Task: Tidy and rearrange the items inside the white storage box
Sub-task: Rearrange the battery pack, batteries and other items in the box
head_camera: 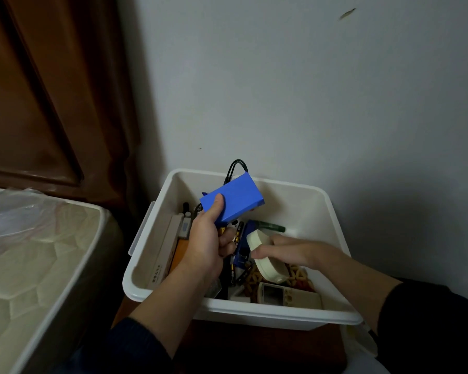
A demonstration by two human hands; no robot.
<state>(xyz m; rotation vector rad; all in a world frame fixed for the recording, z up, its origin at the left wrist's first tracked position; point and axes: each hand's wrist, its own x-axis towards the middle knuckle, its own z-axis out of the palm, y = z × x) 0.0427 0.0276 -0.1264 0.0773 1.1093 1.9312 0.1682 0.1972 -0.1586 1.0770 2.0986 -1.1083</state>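
Blue box [234, 202] sits gripped in your left hand [208, 238], raised above the white storage box [254, 315], long axis tilted toward its far wall. Your right hand [289, 252] holds a cream tape roll [265, 259] low inside, nearer the clutter.

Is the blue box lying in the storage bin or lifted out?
Lifted: the left hand holds the blue box tilted above the bin's contents.
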